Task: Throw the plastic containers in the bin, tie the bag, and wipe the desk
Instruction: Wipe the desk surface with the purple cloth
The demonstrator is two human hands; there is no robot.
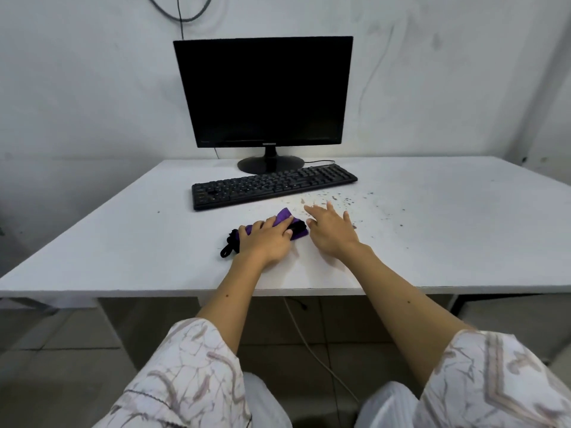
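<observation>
Left hand [265,239] flat on cloth [285,217], desk [123,236] dirty.
Purple-black cloth lies in front of keyboard [272,185]; fingers straight, pressing it. Right hand [332,231] open, fingers spread, just beside cloth, near dark specks [340,200].

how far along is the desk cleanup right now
No plastic containers are on the desk, so that step looks done; the bin and bag are out of view. Wiping is in hand: the left hand presses the purple cloth, the right hand spread beside it. Dark crumbs near the keyboard remain.
</observation>
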